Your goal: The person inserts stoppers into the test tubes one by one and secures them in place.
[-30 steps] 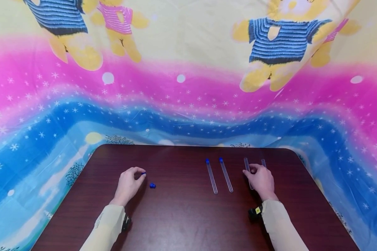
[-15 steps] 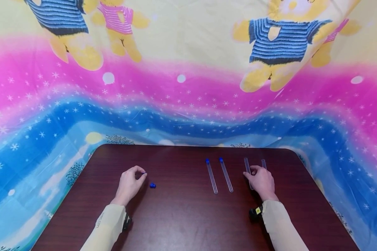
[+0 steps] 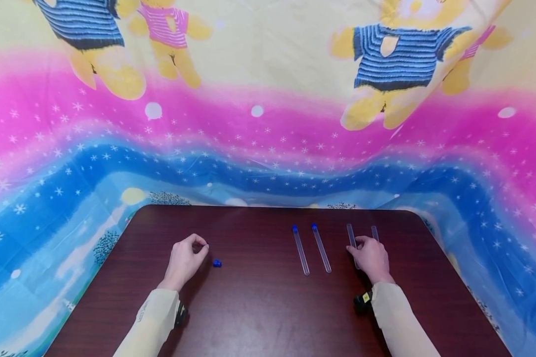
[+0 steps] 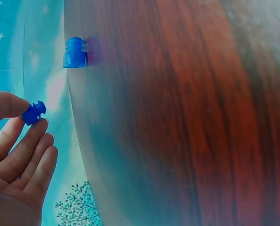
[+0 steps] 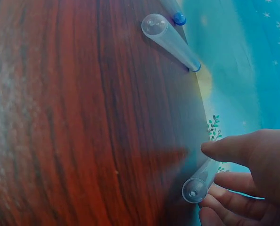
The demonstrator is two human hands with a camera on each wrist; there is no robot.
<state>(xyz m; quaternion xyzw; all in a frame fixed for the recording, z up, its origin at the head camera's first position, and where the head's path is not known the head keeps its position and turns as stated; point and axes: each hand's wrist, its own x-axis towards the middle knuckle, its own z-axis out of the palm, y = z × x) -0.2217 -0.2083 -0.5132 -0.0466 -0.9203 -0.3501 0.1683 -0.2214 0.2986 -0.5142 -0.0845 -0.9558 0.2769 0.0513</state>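
My left hand [image 3: 185, 260] pinches a small blue ribbed test tube cap [image 4: 34, 113] between thumb and fingertips, just above the table. A second blue cap [image 4: 75, 52] rests on the table close by, to the right of that hand in the head view. On the other side, my right hand [image 3: 371, 257] hovers low over an uncapped clear test tube [image 5: 195, 190], its thumb to the left and fingers to the right of the tube. A gap shows between the thumb [image 5: 215, 148] and the fingers [image 5: 236, 182]. Another uncapped tube [image 3: 374, 232] is partly hidden behind this hand.
Two test tubes with blue caps, a left one [image 3: 301, 253] and a right one [image 3: 322, 250], lie side by side left of my right hand. The dark wooden table [image 3: 259, 307] ends at a patterned cloth [image 3: 268, 134] behind it.
The right thumb has shifted slightly right, closer to the uncapped tube. The cap in my left hand has turned slightly and shows less in the head view; the lying things stay put.
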